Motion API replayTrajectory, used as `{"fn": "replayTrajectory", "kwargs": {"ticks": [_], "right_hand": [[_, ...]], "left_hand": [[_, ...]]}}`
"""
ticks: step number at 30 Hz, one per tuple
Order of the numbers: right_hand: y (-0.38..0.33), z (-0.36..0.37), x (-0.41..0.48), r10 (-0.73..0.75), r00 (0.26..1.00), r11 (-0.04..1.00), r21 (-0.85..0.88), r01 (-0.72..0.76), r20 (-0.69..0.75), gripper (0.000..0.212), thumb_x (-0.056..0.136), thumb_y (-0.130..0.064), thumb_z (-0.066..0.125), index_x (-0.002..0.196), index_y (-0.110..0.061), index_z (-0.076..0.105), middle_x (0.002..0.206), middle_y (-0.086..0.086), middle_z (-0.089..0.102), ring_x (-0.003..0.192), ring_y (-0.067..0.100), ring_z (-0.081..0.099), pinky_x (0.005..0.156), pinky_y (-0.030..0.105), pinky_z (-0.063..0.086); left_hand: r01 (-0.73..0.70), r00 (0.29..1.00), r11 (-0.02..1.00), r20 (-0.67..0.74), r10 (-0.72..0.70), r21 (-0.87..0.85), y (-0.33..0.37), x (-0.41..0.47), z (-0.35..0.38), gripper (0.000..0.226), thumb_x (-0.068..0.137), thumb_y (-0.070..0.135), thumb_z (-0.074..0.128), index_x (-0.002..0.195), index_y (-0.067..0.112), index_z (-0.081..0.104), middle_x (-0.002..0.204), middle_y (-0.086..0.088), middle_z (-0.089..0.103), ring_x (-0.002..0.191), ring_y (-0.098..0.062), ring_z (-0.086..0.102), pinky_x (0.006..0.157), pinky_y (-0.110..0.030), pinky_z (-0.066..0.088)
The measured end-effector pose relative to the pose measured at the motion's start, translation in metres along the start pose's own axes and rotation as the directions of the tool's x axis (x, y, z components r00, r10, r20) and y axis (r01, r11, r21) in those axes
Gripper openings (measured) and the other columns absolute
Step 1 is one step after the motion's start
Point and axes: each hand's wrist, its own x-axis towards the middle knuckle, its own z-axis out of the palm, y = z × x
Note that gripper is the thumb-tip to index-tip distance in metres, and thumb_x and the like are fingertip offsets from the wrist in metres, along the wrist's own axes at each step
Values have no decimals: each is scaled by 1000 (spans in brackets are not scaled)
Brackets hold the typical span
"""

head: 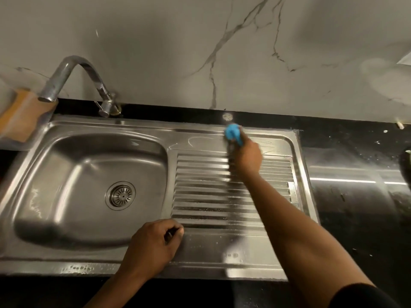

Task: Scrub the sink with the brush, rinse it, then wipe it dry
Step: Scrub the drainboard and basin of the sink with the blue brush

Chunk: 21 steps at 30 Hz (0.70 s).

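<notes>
Left hand rested on the near rim of the sink, fingers curled, nothing visible in them. Right hand gripped the blue brush at the far edge of the drainboard. Brush judged light, rigid, probably slick when wet; hold it by the handle.

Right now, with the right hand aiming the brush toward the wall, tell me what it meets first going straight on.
Probably the sink's back rim, just ahead of the brush in the right hand; then the black counter strip and wall. Depth is unclear.
</notes>
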Motion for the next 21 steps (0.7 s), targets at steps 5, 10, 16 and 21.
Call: {"fn": "replayTrajectory", "kwargs": {"ticks": [5, 10, 16, 21], "right_hand": [[66, -82, 35, 412, 884, 909, 163, -383, -222, 36, 101, -26, 67, 136, -18, 66, 124, 6, 73, 108, 24, 69, 88, 32, 55], [26, -48, 23, 453, 871, 881, 244, -405, -190, 31, 102, -24, 65, 132, -17, 67, 121, 5, 72, 110, 24, 69, 84, 31, 48], [-84, 49, -29, 119, 988, 978, 159, -134, 101, 25, 102, -34, 63, 126, -28, 65, 103, -6, 70, 96, 16, 69, 79, 31, 52], [-152, 82, -46, -110, 924, 994, 32, 106, 366, 47, 101, -27, 66, 146, -22, 53, 128, 9, 68, 114, 27, 67, 100, 46, 56]], "left_hand": [[-10, 1000, 1000, 0, 10, 10, -9, 2, -4, 7, 94, 42, 69, 88, 40, 73, 81, 29, 69, 79, 3, 66, 68, -18, 53], [-2, 1000, 1000, -3, 2, 16, -12, 6, -10, 9, 95, 45, 67, 90, 40, 73, 80, 28, 69, 80, 4, 65, 66, -11, 49], [-6, 999, 999, -31, 7, 35, -16, 6, -13, 12, 95, 47, 67, 96, 39, 76, 81, 27, 70, 79, 5, 65, 68, -18, 54], [-13, 998, 998, -53, 16, 56, -17, 4, -13, 20, 93, 53, 56, 91, 40, 71, 78, 25, 69, 74, 0, 65, 65, -27, 55]]}}
